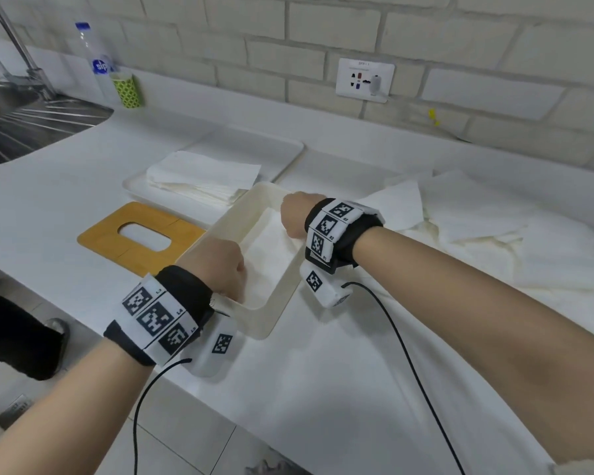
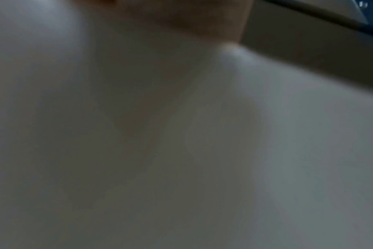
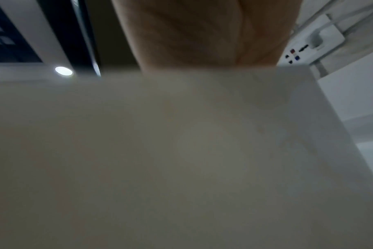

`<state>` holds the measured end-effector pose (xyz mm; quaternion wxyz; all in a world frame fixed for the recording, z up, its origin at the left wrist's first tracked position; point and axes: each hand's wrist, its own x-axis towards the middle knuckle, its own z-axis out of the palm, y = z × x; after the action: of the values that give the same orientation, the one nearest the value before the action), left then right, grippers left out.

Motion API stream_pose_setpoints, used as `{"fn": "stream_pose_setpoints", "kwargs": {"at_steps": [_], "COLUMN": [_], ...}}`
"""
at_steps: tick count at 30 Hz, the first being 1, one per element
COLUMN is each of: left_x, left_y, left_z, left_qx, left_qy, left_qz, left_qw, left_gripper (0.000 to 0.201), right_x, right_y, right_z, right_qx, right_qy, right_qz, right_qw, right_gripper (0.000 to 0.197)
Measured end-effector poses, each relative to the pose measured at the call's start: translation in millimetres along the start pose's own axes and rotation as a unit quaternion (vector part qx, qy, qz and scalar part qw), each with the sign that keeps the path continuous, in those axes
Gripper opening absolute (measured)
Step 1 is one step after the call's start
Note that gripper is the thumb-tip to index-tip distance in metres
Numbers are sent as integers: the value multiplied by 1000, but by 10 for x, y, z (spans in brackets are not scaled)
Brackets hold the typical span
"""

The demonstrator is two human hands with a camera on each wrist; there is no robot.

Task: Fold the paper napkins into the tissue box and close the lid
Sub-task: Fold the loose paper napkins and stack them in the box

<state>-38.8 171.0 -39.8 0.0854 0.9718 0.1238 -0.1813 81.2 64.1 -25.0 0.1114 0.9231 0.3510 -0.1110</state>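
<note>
The cream tissue box [image 1: 271, 313] stands open on the white counter, with a white napkin [image 1: 271, 241] lying flat inside. My left hand [image 1: 220, 265] hooks over the box's near left rim, and my right hand [image 1: 297, 214] hooks over the far right rim. Both hands' fingers curl down inside, their tips hidden. The left wrist view shows only the blurred box wall [image 2: 181, 151] under my palm [image 2: 192, 16]. The right wrist view likewise shows the wall [image 3: 181, 151] below my palm [image 3: 202, 33]. The wooden lid [image 1: 100, 238], with an oval slot, lies flat left of the box.
A white tray [image 1: 288, 149] behind the box carries a stack of folded napkins [image 1: 199, 180]. Loose unfolded napkins [image 1: 494, 228] spread on the right. A steel sink [image 1: 21, 111], water bottle [image 1: 93, 60] and green cup [image 1: 127, 89] are far left. A wall socket [image 1: 364, 80] is behind.
</note>
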Motion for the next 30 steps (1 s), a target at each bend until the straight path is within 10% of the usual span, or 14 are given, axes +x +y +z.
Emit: {"fn": "stream_pose_setpoints", "kwargs": {"at_steps": [7, 11, 17, 30], "left_x": [-280, -388, -150, 298], "left_y": [263, 682, 1207, 1676], "left_z": [-206, -146, 180, 446], "left_qx": [-204, -299, -269, -71], "left_qy": [163, 234, 146, 25], "left_qz": [81, 149, 193, 210], "left_qw": [962, 913, 932, 975], "left_gripper": [25, 6, 13, 58], "right_x": [-512, -952, -1258, -1351], "right_y": [431, 812, 1106, 1192], "right_z": [-54, 228, 779, 909], "right_qx": [105, 86, 27, 33], "right_qy": [125, 69, -120, -43], "right_qz": [-19, 27, 70, 45], "right_qw": [986, 993, 990, 998], "right_gripper": [22, 18, 45, 18]}}
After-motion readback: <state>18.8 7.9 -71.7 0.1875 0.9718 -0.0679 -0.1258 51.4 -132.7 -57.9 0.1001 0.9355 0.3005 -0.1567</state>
